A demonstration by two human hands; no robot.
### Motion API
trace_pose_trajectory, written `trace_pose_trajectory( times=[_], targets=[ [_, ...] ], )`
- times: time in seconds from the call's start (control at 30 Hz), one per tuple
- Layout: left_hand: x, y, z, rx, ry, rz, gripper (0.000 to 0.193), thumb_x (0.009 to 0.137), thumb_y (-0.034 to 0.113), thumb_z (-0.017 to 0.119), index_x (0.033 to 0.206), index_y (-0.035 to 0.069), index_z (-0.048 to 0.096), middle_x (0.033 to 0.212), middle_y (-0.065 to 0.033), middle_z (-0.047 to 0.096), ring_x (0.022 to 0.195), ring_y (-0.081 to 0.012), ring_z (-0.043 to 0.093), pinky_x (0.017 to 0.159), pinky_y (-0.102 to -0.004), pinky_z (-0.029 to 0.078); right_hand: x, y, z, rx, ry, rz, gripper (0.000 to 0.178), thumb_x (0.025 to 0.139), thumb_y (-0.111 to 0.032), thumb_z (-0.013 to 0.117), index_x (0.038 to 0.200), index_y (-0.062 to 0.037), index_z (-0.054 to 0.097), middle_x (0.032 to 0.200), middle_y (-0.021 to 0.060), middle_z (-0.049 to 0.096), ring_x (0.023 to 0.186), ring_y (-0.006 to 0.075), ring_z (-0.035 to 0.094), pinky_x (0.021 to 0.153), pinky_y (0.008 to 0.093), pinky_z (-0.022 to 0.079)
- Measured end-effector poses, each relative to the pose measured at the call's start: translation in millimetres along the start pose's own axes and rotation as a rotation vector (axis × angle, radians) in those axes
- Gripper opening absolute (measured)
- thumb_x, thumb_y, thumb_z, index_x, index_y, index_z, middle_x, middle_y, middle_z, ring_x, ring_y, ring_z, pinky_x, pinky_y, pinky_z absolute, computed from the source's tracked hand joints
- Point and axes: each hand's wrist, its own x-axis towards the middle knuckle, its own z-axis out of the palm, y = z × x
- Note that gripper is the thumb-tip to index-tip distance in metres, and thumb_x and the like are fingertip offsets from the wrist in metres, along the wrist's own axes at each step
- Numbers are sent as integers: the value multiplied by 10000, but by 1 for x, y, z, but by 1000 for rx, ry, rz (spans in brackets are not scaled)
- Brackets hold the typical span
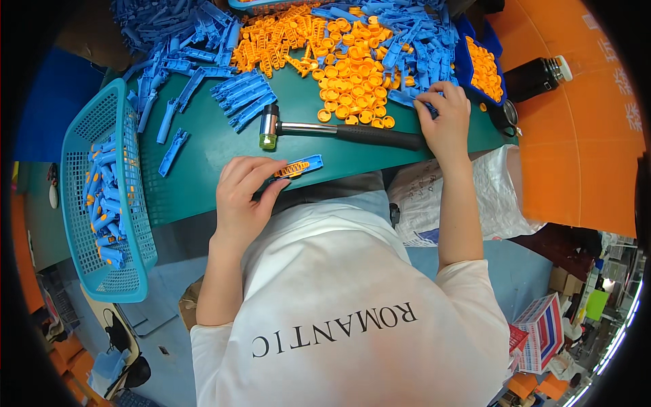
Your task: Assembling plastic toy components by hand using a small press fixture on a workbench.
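Observation:
My left hand (245,193) pinches a blue plastic half-shell (314,162) near the table's front edge. An orange ribbed insert (290,169) lies inside that shell. On the right, my right hand (444,122) has its fingertips closed at the end of another blue half-shell (401,98), at the edge of the pile. Between my hands rests a mallet (305,128) with a black grip and a yellow-green face. Behind it spreads a heap of round orange caps (349,85). Several blue half-shells (243,97) lie side by side left of the caps.
Orange ribbed pieces (274,37) and blue shells (427,44) are heaped at the back. A turquoise basket (141,230) with blue-and-orange assemblies stands left. A blue bin (463,64) of orange parts and a black bottle (532,79) stand right. One shell (174,152) lies apart on the green table (196,197).

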Motion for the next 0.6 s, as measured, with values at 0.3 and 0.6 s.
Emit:
trace_pose_trajectory(
  times=[0.3, 0.6],
  targets=[
    [22, 38, 6, -322, 128, -48, 472, 765, 68, 848, 1219, 40, 723, 1100, -114, 718, 954, -256, 691, 837, -338, 553, -8, -75, -25, 1366, -227, 426, 96, 862, 31, 742, 956, 34, 721, 978, 66, 689, 805, 107, 653, 686, 243, 546],
    [18, 44, -12, -452, 58, -124, 331, 849, -6, 761, 1178, 33, 750, 1024, -112, 737, 837, -203, 695, 711, -304, 543, -18, -126, -25, 1326, -290, 104, 239, 825, 79, 753, 1058, 35, 730, 1202, 143, 649, 1042, 212, 629, 898, 326, 520]
  ],
)
